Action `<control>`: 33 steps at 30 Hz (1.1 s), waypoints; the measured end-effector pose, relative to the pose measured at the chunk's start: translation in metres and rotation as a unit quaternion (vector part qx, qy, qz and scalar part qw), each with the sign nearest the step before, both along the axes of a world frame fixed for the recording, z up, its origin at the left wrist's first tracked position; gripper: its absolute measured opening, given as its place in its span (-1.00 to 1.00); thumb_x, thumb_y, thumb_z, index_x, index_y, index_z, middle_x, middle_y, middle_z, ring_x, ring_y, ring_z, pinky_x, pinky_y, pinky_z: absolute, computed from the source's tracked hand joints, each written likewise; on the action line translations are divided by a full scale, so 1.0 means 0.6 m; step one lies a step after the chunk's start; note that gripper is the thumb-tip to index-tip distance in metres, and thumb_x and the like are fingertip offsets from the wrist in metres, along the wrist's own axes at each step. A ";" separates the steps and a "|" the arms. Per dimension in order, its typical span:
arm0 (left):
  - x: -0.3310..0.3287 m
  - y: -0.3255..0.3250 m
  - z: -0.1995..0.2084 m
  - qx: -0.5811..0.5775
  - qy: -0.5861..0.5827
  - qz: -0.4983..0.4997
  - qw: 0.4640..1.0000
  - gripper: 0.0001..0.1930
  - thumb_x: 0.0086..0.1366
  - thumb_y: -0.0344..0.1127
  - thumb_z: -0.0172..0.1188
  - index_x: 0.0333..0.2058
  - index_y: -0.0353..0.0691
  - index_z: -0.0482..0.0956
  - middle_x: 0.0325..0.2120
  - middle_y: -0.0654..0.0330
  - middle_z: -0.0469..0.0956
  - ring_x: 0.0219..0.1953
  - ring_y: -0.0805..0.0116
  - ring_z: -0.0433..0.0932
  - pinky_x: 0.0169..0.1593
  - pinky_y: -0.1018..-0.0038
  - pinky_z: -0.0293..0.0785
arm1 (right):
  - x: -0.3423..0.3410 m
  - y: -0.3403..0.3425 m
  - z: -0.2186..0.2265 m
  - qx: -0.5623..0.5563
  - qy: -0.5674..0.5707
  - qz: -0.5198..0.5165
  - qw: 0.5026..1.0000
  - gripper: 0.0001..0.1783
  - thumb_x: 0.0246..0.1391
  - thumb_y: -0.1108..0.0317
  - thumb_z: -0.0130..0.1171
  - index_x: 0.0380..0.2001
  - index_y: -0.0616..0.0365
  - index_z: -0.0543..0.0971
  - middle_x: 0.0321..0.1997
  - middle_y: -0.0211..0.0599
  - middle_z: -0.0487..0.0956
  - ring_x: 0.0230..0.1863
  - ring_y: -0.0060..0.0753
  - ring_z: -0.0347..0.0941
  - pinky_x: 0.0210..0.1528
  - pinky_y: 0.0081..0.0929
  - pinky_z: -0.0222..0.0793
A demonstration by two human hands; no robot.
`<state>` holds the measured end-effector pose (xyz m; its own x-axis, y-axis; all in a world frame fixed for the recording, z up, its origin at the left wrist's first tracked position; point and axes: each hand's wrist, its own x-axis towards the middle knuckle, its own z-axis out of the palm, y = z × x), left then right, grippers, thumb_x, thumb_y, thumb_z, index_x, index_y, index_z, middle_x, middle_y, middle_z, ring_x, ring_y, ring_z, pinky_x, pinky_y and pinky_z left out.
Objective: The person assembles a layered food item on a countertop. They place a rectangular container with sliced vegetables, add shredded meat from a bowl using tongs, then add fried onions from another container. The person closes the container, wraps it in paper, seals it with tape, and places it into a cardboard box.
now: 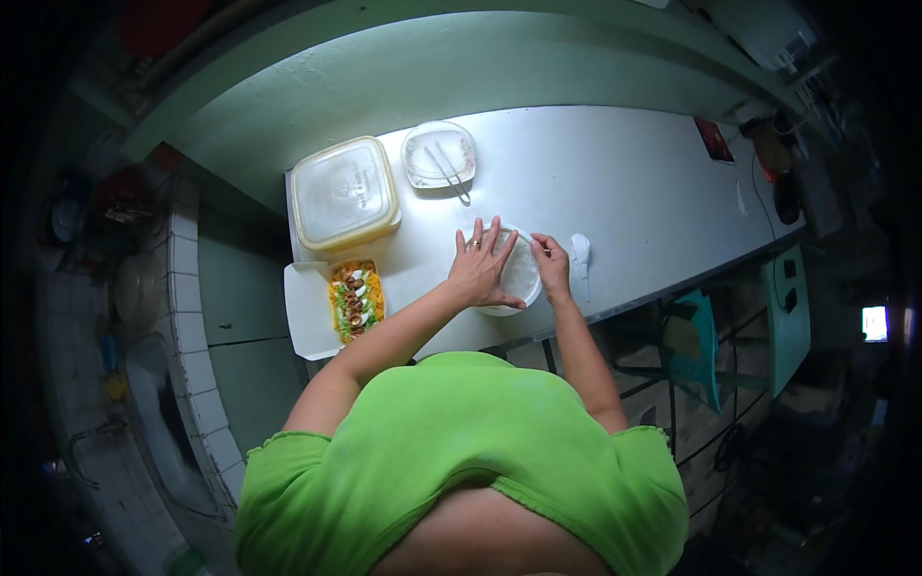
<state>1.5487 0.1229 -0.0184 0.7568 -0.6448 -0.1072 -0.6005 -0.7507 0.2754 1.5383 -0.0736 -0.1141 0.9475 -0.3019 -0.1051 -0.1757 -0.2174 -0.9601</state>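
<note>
A round white tub with a translucent lid (521, 276) stands near the front edge of the table. My left hand (480, 269) lies across the lid, palm down with its fingers spread. At the tub's right rim, my right hand (550, 265) has its fingers bent and pinched on the lid's edge. Parts of the lid and tub are covered by my left hand. Left of it sits an opened paper food box (309, 312), filled with yellow-orange food topped with greens, egg slices and brown pieces (356, 300).
A large rectangular lidded container (344, 192) stands at the back left. Beside it, metal tongs (448, 175) rest on a white square dish (423, 158). A white spoon-like item (580, 257) lies right of my right hand. A green chair (693, 350) stands beyond the table's front edge.
</note>
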 end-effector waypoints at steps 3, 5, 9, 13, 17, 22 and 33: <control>-0.003 -0.006 -0.012 0.011 0.016 -0.002 1.000 0.35 -0.30 0.60 0.20 0.37 -0.09 -0.09 0.35 -0.30 -0.24 0.38 -0.33 -0.23 0.23 -0.37 -0.17 | -0.008 0.017 0.005 -0.057 -0.058 -0.005 0.997 -0.67 0.23 0.31 0.03 0.05 0.07 0.49 -0.17 -0.23 0.54 -0.25 -0.36 0.49 -0.16 -0.41 0.41; -0.008 -0.003 -0.021 -0.037 -0.009 0.002 0.999 0.34 -0.29 0.59 0.20 0.37 -0.07 -0.09 0.34 -0.30 -0.21 0.38 -0.31 -0.22 0.23 -0.37 -0.17 | -0.013 0.026 0.016 -0.160 -0.091 0.000 0.983 -0.64 0.24 0.32 0.00 0.10 0.05 0.45 -0.15 -0.19 0.51 -0.21 -0.25 0.48 -0.12 -0.36 0.41; -0.017 0.021 -0.024 -0.243 -0.096 0.056 0.964 0.23 -0.19 0.44 0.29 0.36 -0.06 -0.06 0.34 -0.19 -0.13 0.37 -0.30 -0.17 0.24 -0.35 -0.19 | -0.013 0.035 0.076 -0.399 -0.170 0.010 0.901 -0.55 0.21 0.36 -0.01 0.18 0.05 0.34 0.01 -0.15 0.41 0.06 -0.06 0.32 0.13 -0.13 0.20; -0.081 0.115 -0.011 -0.377 0.086 0.109 0.916 -0.32 0.16 0.11 0.24 0.14 -0.16 0.36 0.03 -0.02 0.41 0.06 0.01 0.41 0.12 0.07 0.30 | 0.003 0.108 0.146 -0.364 -0.309 0.035 0.878 -0.50 0.12 0.42 0.06 0.16 0.10 0.34 0.12 -0.12 0.34 0.18 0.00 0.22 0.23 -0.05 0.06; -0.157 0.269 -0.023 -0.310 0.438 0.174 0.825 -0.55 0.35 0.02 0.04 -0.01 -0.24 0.52 -0.21 0.17 0.61 -0.27 0.37 0.58 -0.13 0.43 0.48 | 0.038 0.282 0.133 -0.104 -0.270 0.265 0.920 -0.88 0.13 0.48 0.08 -0.32 0.27 0.58 -0.32 -0.08 0.55 -0.20 -0.08 0.48 -0.14 -0.29 0.39; -0.254 0.413 -0.067 -0.311 0.627 0.377 0.606 -0.49 0.38 0.03 -0.02 0.10 -0.26 0.43 -0.13 0.15 0.60 -0.25 0.37 0.58 -0.15 0.45 0.47 | 0.091 0.458 0.027 -0.171 -0.174 0.378 0.893 -0.73 0.21 0.28 -0.02 -0.31 0.26 0.58 -0.35 -0.01 0.55 -0.20 0.09 0.47 -0.11 -0.14 0.38; -0.293 0.575 -0.157 -0.466 0.677 0.392 0.415 -0.50 0.39 -0.21 -0.09 0.25 -0.18 0.12 0.17 0.15 0.29 0.15 0.08 0.40 0.09 0.09 0.41 | 0.013 0.475 -0.027 -0.249 0.019 0.366 0.897 -0.64 0.22 0.18 -0.06 -0.24 0.24 0.59 -0.26 0.11 0.58 -0.18 0.13 0.50 -0.10 -0.21 0.40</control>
<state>1.3730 0.4677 -0.1126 0.4267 -0.4966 -0.7558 0.9043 0.2412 0.3521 1.5459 0.2116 -0.1305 0.9093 0.3814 -0.1665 0.1584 -0.6872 -0.7089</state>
